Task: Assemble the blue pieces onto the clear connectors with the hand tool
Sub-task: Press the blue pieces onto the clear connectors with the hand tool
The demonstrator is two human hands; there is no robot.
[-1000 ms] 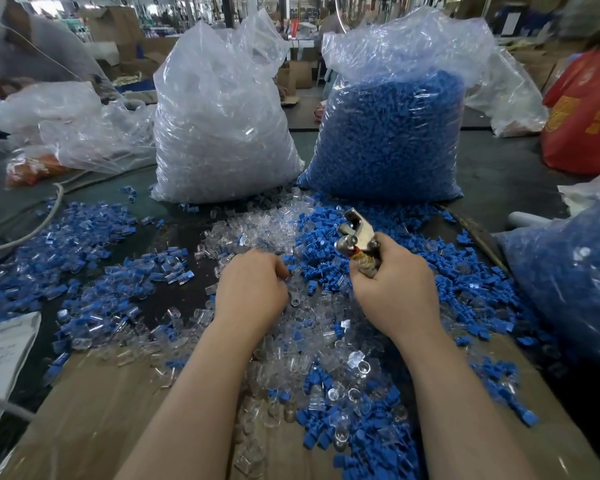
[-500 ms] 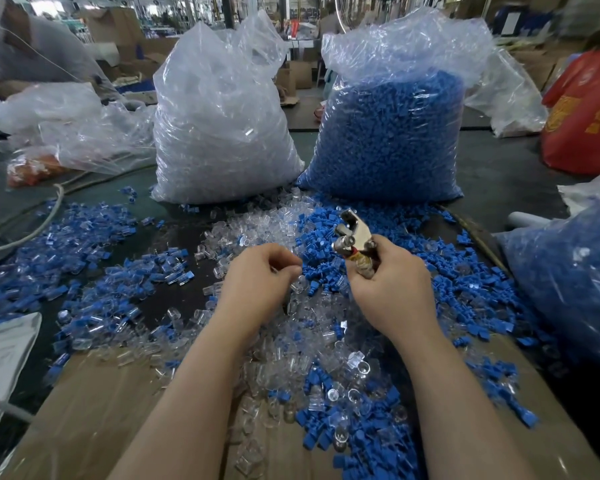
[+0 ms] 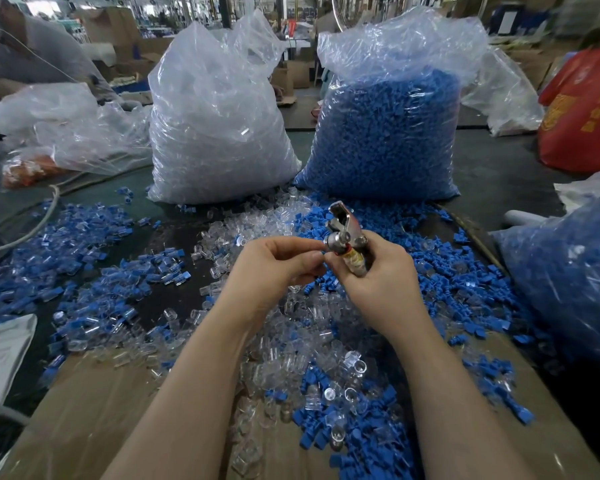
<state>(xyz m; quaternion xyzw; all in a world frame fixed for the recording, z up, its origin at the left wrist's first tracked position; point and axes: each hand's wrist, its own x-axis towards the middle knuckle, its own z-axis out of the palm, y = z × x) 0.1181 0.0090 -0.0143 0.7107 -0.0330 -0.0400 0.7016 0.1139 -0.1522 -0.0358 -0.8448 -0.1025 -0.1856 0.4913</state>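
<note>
My right hand (image 3: 378, 275) grips a metal hand tool (image 3: 343, 233) upright, its jaw pointing up and away. My left hand (image 3: 274, 265) is raised beside it, fingers curled, fingertips pinched together at the tool's round head; whatever it pinches is hidden by the fingers. Below both hands lies a mixed heap of loose clear connectors (image 3: 312, 327) and blue pieces (image 3: 440, 282). Assembled blue-and-clear parts (image 3: 84, 244) are spread over the table to the left.
Two big plastic bags stand at the back: one of clear connectors (image 3: 215, 116), one of blue pieces (image 3: 388, 133). Another blue-filled bag (image 3: 568, 282) sits at the right edge. Cardboard (image 3: 94, 410) covers the near table. A cable (image 3: 32, 226) runs at the left.
My left hand lifted off the heap and moved right up to the tool's head. My right hand raised the tool slightly.
</note>
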